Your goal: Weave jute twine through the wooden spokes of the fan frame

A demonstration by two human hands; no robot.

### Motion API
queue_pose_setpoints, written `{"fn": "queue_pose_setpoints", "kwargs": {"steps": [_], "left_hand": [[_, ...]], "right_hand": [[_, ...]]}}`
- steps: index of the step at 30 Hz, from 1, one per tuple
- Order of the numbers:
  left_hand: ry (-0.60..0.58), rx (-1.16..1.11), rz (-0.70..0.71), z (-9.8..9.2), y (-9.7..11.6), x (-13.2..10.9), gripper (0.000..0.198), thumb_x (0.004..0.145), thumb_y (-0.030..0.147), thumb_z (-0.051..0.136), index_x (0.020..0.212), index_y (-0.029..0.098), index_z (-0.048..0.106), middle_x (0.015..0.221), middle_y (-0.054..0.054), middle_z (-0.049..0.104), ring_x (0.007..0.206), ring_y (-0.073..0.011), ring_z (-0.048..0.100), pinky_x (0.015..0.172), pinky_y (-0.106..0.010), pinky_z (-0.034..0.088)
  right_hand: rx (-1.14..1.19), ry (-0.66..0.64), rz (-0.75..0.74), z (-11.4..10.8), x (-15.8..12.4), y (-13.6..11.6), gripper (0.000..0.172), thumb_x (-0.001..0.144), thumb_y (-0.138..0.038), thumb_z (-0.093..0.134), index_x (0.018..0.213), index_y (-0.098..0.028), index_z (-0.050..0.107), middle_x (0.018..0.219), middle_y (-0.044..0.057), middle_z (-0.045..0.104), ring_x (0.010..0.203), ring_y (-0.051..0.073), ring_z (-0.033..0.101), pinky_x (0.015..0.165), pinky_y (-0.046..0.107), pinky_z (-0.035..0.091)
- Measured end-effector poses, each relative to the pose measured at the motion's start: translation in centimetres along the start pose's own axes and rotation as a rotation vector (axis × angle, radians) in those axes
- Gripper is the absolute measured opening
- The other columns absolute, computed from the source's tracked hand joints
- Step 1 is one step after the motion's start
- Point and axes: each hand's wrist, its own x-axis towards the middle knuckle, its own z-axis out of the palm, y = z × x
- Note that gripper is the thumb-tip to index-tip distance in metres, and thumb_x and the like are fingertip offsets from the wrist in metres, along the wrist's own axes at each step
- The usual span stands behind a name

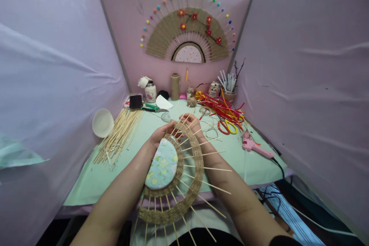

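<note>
A half-round woven fan (198, 171) made of twine and thin wooden sticks is held up near the table's front edge, turned so its straight side faces left. Its centre is a blue floral cloth panel (163, 165). My left hand (161, 134) grips the fan's upper end, the fingers partly hidden behind it. Around the sticks at the top of the outer woven band, my right hand (190, 123) has its fingers closed. Loose twine (211, 132) lies on the table just past my right hand.
Bamboo sticks (121, 134) and a white bowl (103, 123) are at left. Green-handled cutters (151, 107) lie behind. At right are pipe cleaners (216, 105), scissors (227, 127) and a pink glue gun (256, 146) with its cord. A finished fan (164, 34) hangs on the back panel.
</note>
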Motion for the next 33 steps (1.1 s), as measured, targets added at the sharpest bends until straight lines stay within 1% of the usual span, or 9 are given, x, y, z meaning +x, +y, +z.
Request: {"fn": "queue_pose_setpoints", "kwargs": {"steps": [3, 7, 11, 14, 18, 23, 27, 30, 33], "left_hand": [[-0.005, 0.002, 0.007, -0.07, -0.04, -0.03, 0.021, 0.088, 0.024, 0.054, 0.097, 0.011, 0.067, 0.083, -0.010, 0.072, 0.074, -0.0231, 0.070, 0.064, -0.032, 0.051], [-0.024, 0.023, 0.024, -0.08, -0.07, -0.09, 0.021, 0.087, 0.021, 0.054, 0.100, 0.011, 0.066, 0.085, -0.010, 0.072, 0.076, -0.0224, 0.069, 0.065, -0.032, 0.050], [-0.042, 0.015, 0.013, -0.06, -0.08, -0.18, 0.022, 0.086, 0.022, 0.055, 0.100, 0.010, 0.066, 0.087, -0.010, 0.072, 0.077, -0.0220, 0.069, 0.066, -0.031, 0.050], [-0.070, 0.000, 0.025, 0.09, -0.09, -0.28, 0.022, 0.085, 0.025, 0.056, 0.099, 0.011, 0.066, 0.087, -0.010, 0.072, 0.077, -0.0223, 0.069, 0.066, -0.031, 0.050], [-0.102, -0.002, 0.012, 0.37, -0.08, -0.35, 0.029, 0.088, 0.033, 0.053, 0.099, 0.010, 0.066, 0.088, -0.011, 0.071, 0.077, -0.0225, 0.068, 0.066, -0.032, 0.050], [-0.129, -0.010, 0.012, 0.37, -0.13, -0.25, 0.042, 0.090, 0.042, 0.046, 0.104, 0.008, 0.065, 0.089, -0.015, 0.070, 0.076, -0.0234, 0.066, 0.065, -0.032, 0.049], [-0.133, -0.023, 0.009, 0.24, -0.15, -0.14, 0.049, 0.091, 0.046, 0.043, 0.112, 0.007, 0.064, 0.088, -0.015, 0.069, 0.074, -0.0240, 0.066, 0.064, -0.033, 0.048], [-0.126, -0.026, 0.014, 0.23, -0.15, -0.08, 0.053, 0.092, 0.048, 0.040, 0.119, 0.008, 0.061, 0.092, -0.016, 0.070, 0.074, -0.0245, 0.066, 0.063, -0.034, 0.048], [-0.123, -0.026, 0.019, 0.25, -0.18, -0.02, 0.054, 0.091, 0.049, 0.040, 0.120, 0.008, 0.060, 0.093, -0.016, 0.070, 0.073, -0.0248, 0.066, 0.062, -0.034, 0.047]], "right_hand": [[0.014, 0.002, -0.011, -0.15, 0.12, 0.19, 0.033, 0.055, -0.042, 0.076, 0.072, -0.020, 0.057, 0.063, -0.001, 0.061, 0.054, 0.013, 0.055, 0.046, 0.025, 0.045], [0.022, 0.009, -0.005, -0.19, 0.16, 0.10, 0.037, 0.052, -0.043, 0.078, 0.071, -0.020, 0.056, 0.061, -0.002, 0.060, 0.055, 0.014, 0.057, 0.048, 0.025, 0.046], [0.024, 0.013, 0.019, -0.11, -0.07, -0.20, 0.041, 0.052, -0.046, 0.077, 0.074, -0.020, 0.054, 0.065, -0.001, 0.061, 0.053, 0.014, 0.056, 0.043, 0.025, 0.045], [0.032, 0.005, 0.035, -0.02, -0.29, -0.40, 0.042, 0.054, -0.048, 0.076, 0.077, -0.021, 0.052, 0.064, -0.001, 0.061, 0.050, 0.014, 0.054, 0.040, 0.025, 0.043], [0.031, 0.005, 0.047, 0.11, -0.34, -0.58, 0.040, 0.054, -0.046, 0.075, 0.076, -0.021, 0.052, 0.059, -0.003, 0.059, 0.047, 0.012, 0.051, 0.041, 0.025, 0.042], [0.058, 0.046, 0.031, 0.17, 0.02, -0.34, 0.034, 0.052, -0.039, 0.075, 0.070, -0.020, 0.053, 0.055, -0.005, 0.055, 0.048, 0.010, 0.050, 0.046, 0.024, 0.041], [0.063, 0.056, 0.028, 0.09, 0.16, -0.06, 0.033, 0.054, -0.039, 0.075, 0.070, -0.020, 0.054, 0.055, -0.005, 0.055, 0.049, 0.011, 0.050, 0.048, 0.024, 0.041], [0.072, 0.061, 0.034, 0.15, 0.04, -0.13, 0.033, 0.054, -0.039, 0.075, 0.071, -0.020, 0.053, 0.056, -0.004, 0.056, 0.050, 0.011, 0.050, 0.049, 0.024, 0.041], [0.079, 0.063, 0.037, 0.29, -0.10, -0.37, 0.032, 0.053, -0.037, 0.075, 0.070, -0.020, 0.053, 0.056, -0.005, 0.054, 0.050, 0.011, 0.050, 0.049, 0.024, 0.040]]}}
